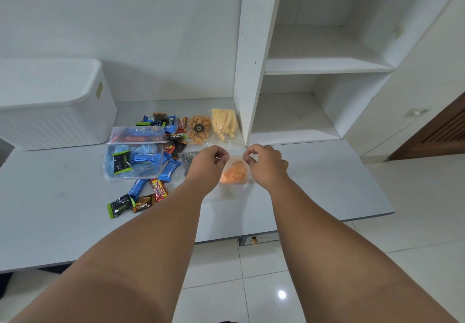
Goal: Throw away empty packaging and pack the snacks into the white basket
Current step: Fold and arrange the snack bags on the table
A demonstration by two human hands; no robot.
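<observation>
I have a small clear bag of orange snacks (232,175) pinched by its top edge, my left hand (210,158) closed on the left corner and my right hand (264,160) closed on the right corner, thumb and fingertips pressed together on the plastic so the mouth is drawn taut between them. The bag hangs just above the counter (314,184), its orange pieces gathered in the lower half, so it is plainly not empty and belongs with the snacks rather than the rubbish. I judge I am at the sorting and sealing step: checking this bag and closing its top before it goes in. The white basket (52,111) stands well off to my left at the back of the counter, against the wall, and from here I cannot see into it. Between it and my hands lies the rest of the pile: a clear tub (133,158) of blue-wrapped bars, loose wrapped sweets (141,197) scattered around it, a bag of round golden snacks (199,126) and a bag of pale yellow sticks (224,122) near the shelf upright (254,58). Next I should keep the mouth level so nothing spills, let one hand take the weight, and carry the bag left over the pile to the basket.
</observation>
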